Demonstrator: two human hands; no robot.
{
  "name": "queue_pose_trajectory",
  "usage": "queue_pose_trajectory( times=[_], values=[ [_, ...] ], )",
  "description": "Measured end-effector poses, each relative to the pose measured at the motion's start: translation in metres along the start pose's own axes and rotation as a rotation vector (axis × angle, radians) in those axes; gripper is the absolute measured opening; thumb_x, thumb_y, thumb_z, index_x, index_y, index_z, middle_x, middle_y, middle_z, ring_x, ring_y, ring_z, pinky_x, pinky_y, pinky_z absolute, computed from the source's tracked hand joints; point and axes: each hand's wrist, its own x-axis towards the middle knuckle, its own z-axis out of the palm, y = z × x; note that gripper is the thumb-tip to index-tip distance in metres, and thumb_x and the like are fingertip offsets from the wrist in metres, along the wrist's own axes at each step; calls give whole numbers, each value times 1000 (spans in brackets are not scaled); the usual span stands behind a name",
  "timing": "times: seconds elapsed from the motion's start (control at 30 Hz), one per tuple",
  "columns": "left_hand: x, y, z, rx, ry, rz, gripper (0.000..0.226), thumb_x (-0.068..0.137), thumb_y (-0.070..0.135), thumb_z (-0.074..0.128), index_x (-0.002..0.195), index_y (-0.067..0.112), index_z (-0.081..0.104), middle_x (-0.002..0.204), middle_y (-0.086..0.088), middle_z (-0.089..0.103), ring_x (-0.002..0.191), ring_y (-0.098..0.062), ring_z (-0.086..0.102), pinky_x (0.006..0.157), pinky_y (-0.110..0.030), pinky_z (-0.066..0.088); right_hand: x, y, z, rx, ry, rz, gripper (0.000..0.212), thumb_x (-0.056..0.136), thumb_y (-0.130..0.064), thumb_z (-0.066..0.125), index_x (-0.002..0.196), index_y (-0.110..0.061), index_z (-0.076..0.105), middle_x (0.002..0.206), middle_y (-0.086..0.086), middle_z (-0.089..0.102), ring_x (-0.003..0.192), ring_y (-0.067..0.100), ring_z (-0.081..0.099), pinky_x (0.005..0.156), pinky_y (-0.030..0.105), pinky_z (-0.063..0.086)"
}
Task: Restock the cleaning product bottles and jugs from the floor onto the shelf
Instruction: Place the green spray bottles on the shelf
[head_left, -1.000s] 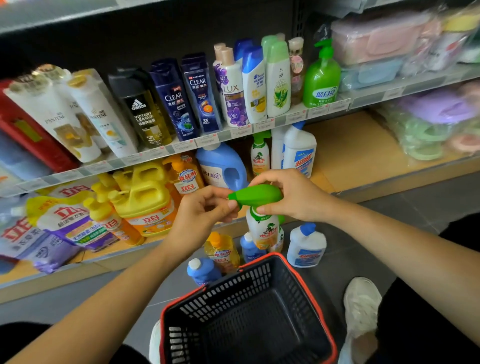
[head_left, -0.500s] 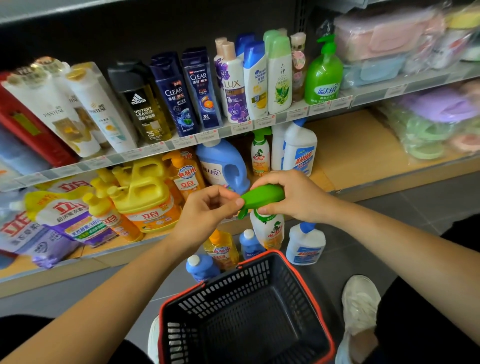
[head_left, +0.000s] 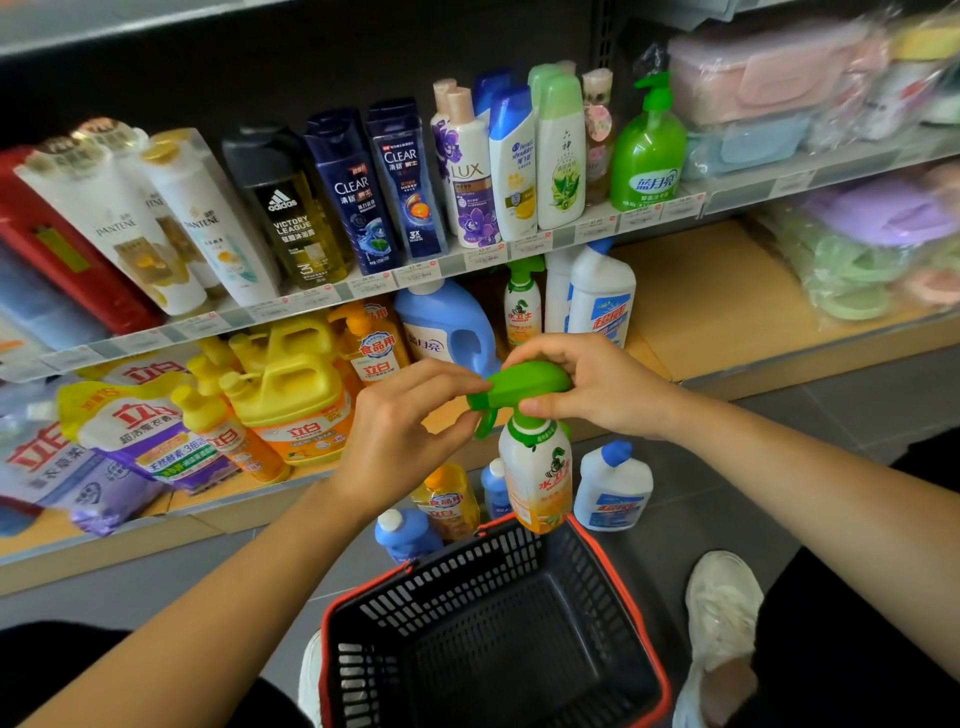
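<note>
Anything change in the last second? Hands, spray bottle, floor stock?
Very little. The spray bottle tipped: its green head went from level to nozzle-down, toward the left hand. Nothing was taken or let go. The left hand still pinches the nozzle end and the right hand still grips the rear of the head, above the basket. The white floor bottle and the bottles beside it stayed put.

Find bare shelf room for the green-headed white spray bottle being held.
Free for the green-headed white spray bottle: the tan lower shelf board between the white blue-capped cleaner bottles and the bagged pastel plastic goods. Crowded: left of those bottles, blue jug, yellow jugs and pouches fill it.
</note>
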Motion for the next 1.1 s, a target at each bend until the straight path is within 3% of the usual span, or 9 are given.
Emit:
queue_pose_trajectory(
  times=[0.2,0.43,0.57,0.73,0.83,0.93,1.1],
  values=[
    [4,0,-4,64,9,53,26,80,-1,73,106,5,76,104,-4,75,98,-18,72,81,-38,59,1,1,1,93,-17,22,40,83,-9,78,120,-11,66,109,5,73,102,22,71,90,50,57],
    [2,3,-7,-22,19,-19,29,81,-4,76,109,6,77,98,-3,76,88,-16,72,77,-32,58,1,2,-1,115,-16,31,38,83,-9,78,118,-14,67,108,6,73,101,23,71,86,50,59],
    [2,5,-6,-60,12,-70,27,85,10,81,111,6,76,92,-3,74,82,-17,69,73,-30,56,1,0,-3,124,-4,29,38,82,-9,79,118,-14,67,107,4,74,100,21,72,85,39,60],
    [3,6,-3,-63,33,-113,27,87,13,81,113,7,75,90,-3,73,81,-16,70,71,-33,57,-1,-3,0,153,-2,40,35,83,-6,77,117,-11,67,102,2,75,93,15,72,67,17,55],
    [0,7,2,-153,6,-258,39,88,13,79,126,15,68,91,3,71,84,-15,70,76,-30,59,-2,-4,-1,163,17,57,33,85,-8,76,116,-12,67,99,3,74,85,12,71,62,20,54],
    [-8,4,10,-372,-147,-510,47,85,24,77,129,28,62,105,6,72,99,-13,69,80,-24,57,-2,-7,-3,224,69,81,32,85,-10,75,115,-17,67,93,6,73,77,16,65,56,24,52],
    [-27,-1,33,-555,-407,-728,61,77,29,88,131,18,61,120,4,72,112,-11,67,97,-38,56,0,-12,-3,440,203,104,32,85,-9,71,116,-12,64,80,-6,70,61,11,54,51,23,44]
  ],
)
